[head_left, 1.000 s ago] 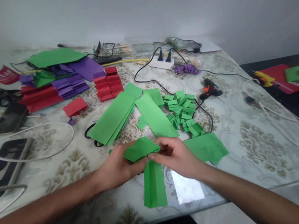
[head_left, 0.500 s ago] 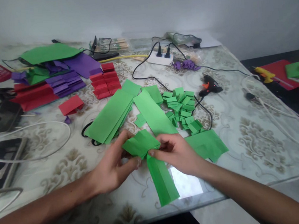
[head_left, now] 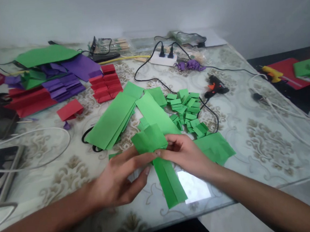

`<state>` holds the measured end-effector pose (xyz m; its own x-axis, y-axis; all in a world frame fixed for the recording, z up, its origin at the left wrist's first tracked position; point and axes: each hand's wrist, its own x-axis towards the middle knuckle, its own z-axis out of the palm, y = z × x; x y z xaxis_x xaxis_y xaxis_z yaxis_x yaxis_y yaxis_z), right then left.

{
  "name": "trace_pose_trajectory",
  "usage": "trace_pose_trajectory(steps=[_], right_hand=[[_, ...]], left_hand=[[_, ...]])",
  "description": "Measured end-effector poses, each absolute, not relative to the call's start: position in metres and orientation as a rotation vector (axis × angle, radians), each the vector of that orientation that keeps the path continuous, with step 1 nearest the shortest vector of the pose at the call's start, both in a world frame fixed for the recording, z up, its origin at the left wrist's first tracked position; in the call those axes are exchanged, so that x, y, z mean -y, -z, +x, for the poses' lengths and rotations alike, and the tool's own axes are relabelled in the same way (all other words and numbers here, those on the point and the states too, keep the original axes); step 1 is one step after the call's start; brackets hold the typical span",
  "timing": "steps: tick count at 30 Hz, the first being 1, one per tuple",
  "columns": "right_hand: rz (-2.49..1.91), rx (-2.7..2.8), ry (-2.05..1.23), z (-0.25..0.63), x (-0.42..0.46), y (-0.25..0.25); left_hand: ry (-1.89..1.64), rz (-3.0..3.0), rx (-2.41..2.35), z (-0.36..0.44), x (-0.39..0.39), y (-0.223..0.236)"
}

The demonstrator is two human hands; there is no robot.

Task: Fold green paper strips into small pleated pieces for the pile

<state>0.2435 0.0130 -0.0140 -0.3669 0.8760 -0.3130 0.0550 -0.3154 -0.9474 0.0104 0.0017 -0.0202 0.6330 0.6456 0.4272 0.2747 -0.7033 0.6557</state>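
Observation:
A long green paper strip (head_left: 171, 181) hangs from my two hands near the table's front edge, its upper end folded into a wider flap (head_left: 149, 138). My right hand (head_left: 186, 155) pinches the strip at the fold with thumb and fingers closed. My left hand (head_left: 122, 177) lies under and beside the flap, its fingers stretched toward the fold and touching the paper. Behind my hands lie a stack of long green strips (head_left: 112, 121), another green strip (head_left: 154, 112) and a pile of several small folded green pieces (head_left: 188, 111).
A green sheet (head_left: 215, 147) lies right of my hands. Red folded pieces (head_left: 105, 84), purple and red paper (head_left: 51, 88), a black glue gun (head_left: 215, 88), a white power strip (head_left: 163, 59) with cables, and phones (head_left: 3, 167) at left crowd the patterned table (head_left: 253, 137).
The folded flap has lifted and turned more upright. My left hand has opened and slid lower beneath it. The hanging strip swung slightly right; the camera shifted a little.

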Motion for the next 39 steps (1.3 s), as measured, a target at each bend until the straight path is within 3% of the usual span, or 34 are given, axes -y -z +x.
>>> trace_pose_trajectory(steps=[18, 39], right_hand=[[-1.055, 1.049, -1.959, 0.242, -0.013, 0.012], [-1.087, 1.063, -1.969, 0.24, -0.01, 0.014]], left_hand=[[-0.843, 2.209, -0.81, 0.012, -0.005, 0.021], [-0.818, 2.369, -0.749, 0.005, -0.004, 0.029]])
